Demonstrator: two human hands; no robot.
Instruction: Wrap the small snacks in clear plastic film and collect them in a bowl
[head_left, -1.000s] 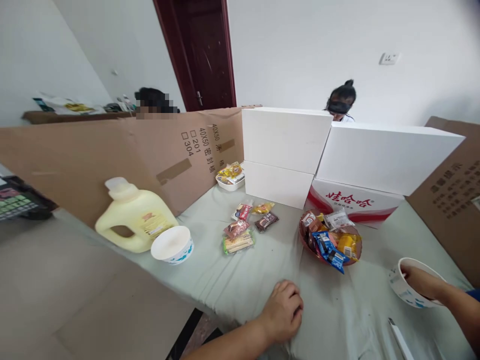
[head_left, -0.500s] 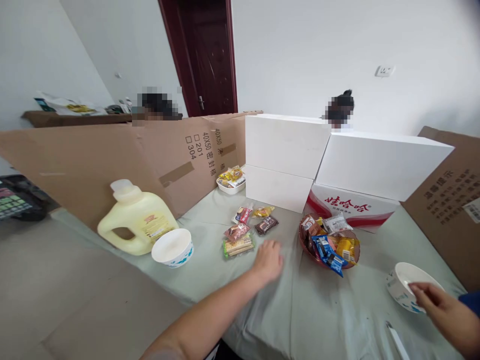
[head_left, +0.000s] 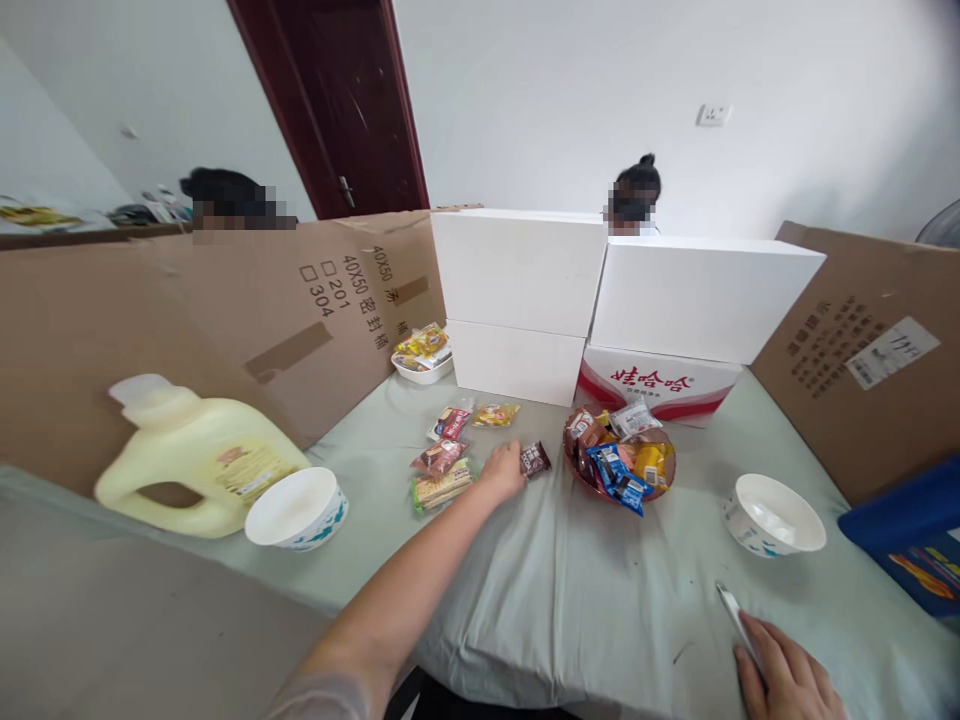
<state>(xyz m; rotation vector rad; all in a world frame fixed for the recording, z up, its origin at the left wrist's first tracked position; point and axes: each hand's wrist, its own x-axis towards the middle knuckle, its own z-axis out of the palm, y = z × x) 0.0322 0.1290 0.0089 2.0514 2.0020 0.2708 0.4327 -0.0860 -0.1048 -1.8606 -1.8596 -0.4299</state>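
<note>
My left hand (head_left: 504, 470) stretches over the pale green cloth, and its fingertips touch a dark brown snack packet (head_left: 535, 458). Beside it to the left lie several other snack packets (head_left: 442, 470). A red bowl (head_left: 572, 462) heaped with wrapped snacks stands just right of the brown packet. My right hand (head_left: 787, 680) lies flat at the lower right. Its fingers rest on the near end of a slim white strip (head_left: 737, 618). A white paper bowl (head_left: 774, 515) stands beyond that hand, apart from it.
A yellow jug (head_left: 187, 465) and a second white bowl (head_left: 296, 508) stand at the left. Cardboard sheets (head_left: 315, 300) and stacked white boxes (head_left: 525, 270) wall the table's back and sides. A small dish of yellow snacks (head_left: 421, 352) sits by them. A blue object (head_left: 904, 540) lies at the right. Two people sit behind.
My left hand went from the near table edge forward to the brown packet. My right hand left the white bowl and came down to the strip. The view turned slightly.
</note>
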